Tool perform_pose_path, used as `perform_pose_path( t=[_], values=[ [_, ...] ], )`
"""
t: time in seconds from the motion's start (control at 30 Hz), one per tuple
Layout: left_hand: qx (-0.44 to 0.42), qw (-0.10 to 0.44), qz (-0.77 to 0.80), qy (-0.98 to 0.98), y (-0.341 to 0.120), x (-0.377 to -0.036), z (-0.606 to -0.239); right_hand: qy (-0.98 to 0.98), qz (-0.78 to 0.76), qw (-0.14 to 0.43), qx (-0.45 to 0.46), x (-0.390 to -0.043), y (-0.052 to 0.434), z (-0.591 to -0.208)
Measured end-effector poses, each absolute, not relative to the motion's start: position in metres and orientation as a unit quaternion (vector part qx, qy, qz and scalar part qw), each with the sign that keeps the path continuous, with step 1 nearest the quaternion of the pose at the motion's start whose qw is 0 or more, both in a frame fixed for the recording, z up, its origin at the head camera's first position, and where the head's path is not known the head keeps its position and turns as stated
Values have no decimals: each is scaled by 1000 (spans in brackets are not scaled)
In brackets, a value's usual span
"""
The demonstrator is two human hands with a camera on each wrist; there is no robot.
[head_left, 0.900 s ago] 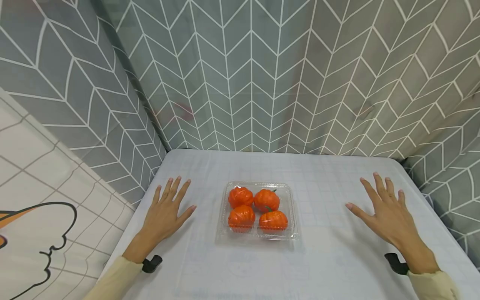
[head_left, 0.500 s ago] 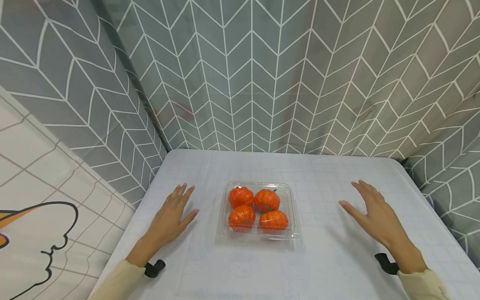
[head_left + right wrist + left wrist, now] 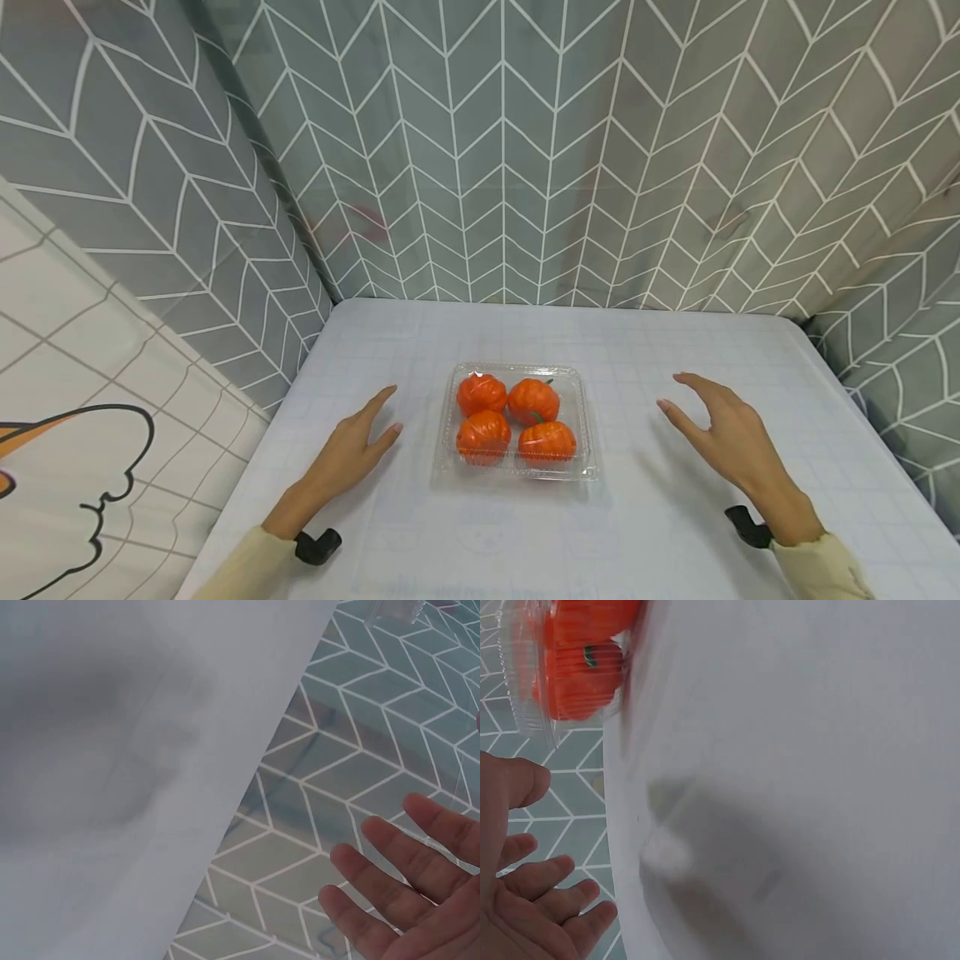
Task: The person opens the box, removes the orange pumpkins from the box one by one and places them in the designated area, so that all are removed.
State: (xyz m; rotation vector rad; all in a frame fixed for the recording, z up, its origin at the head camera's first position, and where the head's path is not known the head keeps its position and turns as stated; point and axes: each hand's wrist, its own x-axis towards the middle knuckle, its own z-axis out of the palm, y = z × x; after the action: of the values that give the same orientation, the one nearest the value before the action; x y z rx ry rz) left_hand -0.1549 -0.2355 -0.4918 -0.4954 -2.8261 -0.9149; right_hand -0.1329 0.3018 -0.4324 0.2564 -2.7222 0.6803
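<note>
A clear plastic clamshell box [image 3: 587, 433] sits on the white table, its lid apparently down. Inside lie several small orange pumpkins [image 3: 483, 436] with green stems. To the left of the box my left hand [image 3: 347, 454] hovers over the table, fingers extended and touching nothing. My right hand [image 3: 735, 442] is held in the air to the right, farther from the box, thumb apart from the fingers. In the left wrist view, the pumpkins [image 3: 581, 675] show through the box wall beyond my thumb. Spread, bare fingers [image 3: 386, 866] appear in the right wrist view.
The table [image 3: 480, 542] has a pale cloth cover with rounded far corners. Grey curtains [image 3: 525, 167] with white chevron lines stand behind and at both sides. A white gridded sheet [image 3: 67, 350] with a cartoon drawing hangs at the left. Black camera mounts [image 3: 317, 547] sit at both wrists.
Both hands have moved inward toward the box, the right one more, and turned so their palms face each other more. The box and pumpkins have stayed put.
</note>
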Motion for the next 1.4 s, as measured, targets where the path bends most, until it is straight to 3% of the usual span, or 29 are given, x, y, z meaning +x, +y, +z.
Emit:
perform_pose_path(
  t=[0.27, 0.57, 0.97, 1.4],
  values=[
    [-183, 48, -392, -900, -228, -152, -492, -951, 248, 150, 108, -134, 285, -436],
    [-154, -42, -535, -830, -220, -149, -492, -945, 252, 152, 141, -138, 267, -442],
    [-165, -130, -587, -782, -211, -139, -494, -938, 258, 152, 173, -143, 242, -441],
    [-224, -131, -601, -756, -208, -135, -503, -925, 268, 148, 224, -145, 220, -439]
  ],
)
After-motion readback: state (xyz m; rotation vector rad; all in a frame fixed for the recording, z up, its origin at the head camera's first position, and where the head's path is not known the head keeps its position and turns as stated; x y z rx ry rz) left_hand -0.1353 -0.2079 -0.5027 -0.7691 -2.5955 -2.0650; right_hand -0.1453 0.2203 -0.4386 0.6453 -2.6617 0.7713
